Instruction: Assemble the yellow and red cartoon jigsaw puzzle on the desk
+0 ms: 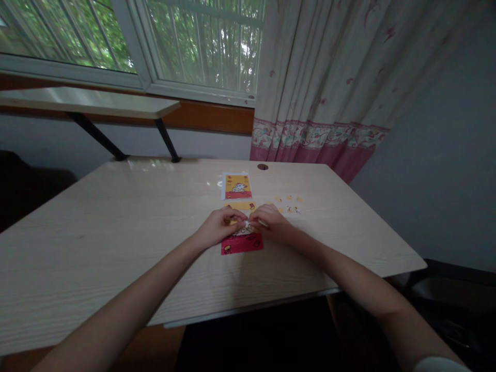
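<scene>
A partly assembled jigsaw puzzle (243,244) in red and yellow lies on the table, its middle covered by my fingers. My left hand (220,225) reaches over its left side, thumb and fingertips pinched together. From the right, my right hand (272,223) meets it, also in a pinch. Between the two sets of fingertips shows a small whitish puzzle piece (247,223), mostly hidden. Just beyond the puzzle lies a picture card (237,187) with a white animal on yellow and red. Several loose puzzle pieces (289,198) are scattered right of my right hand.
The pale wooden table (116,232) has a round cable hole (262,167) near its back edge. A raised shelf (89,103) on black legs stands at the back left. Behind are a barred window (205,46) and a patterned curtain (310,77).
</scene>
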A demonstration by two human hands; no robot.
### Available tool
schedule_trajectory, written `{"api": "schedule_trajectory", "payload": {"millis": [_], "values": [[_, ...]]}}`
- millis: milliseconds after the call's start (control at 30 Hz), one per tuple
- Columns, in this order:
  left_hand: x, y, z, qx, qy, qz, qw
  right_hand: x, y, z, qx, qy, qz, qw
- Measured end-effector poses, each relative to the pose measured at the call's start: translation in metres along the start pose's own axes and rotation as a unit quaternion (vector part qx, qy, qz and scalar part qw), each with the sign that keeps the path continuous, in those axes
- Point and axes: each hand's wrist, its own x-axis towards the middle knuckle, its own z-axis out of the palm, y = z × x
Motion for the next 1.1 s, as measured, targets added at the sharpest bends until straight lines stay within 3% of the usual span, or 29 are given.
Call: {"api": "schedule_trajectory", "payload": {"millis": [100, 267, 467, 733, 933, 1033, 1100], "values": [[0.001, -0.004, 0.005, -0.156, -0.011, -0.066, 0.986, 0.002, -0.002, -0.001, -0.009, 0.037, 0.007, 0.999], [0.005, -0.003, 0.007, -0.273, 0.061, -0.108, 0.954, 0.003, 0.0, 0.001, -0.02, 0.146, 0.057, 0.987], [0.006, 0.006, 0.01, -0.332, 0.128, -0.151, 0.922, 0.004, 0.0, 0.006, -0.026, 0.153, 0.05, 0.987], [0.004, 0.016, 0.015, -0.319, 0.099, -0.167, 0.928, 0.001, -0.004, 0.011, -0.024, 0.187, 0.004, 0.982], [0.005, 0.003, 0.007, -0.22, 0.117, -0.112, 0.962, 0.002, 0.001, 0.005, -0.02, 0.17, 0.068, 0.983], [0.003, -0.005, -0.006, -0.006, 0.113, -0.037, 0.993, 0.002, 0.008, 0.003, 0.008, 0.097, 0.135, 0.986], [0.001, -0.007, -0.015, 0.149, 0.049, 0.036, 0.987, 0.001, 0.01, 0.004, 0.03, 0.031, 0.17, 0.985]]}}
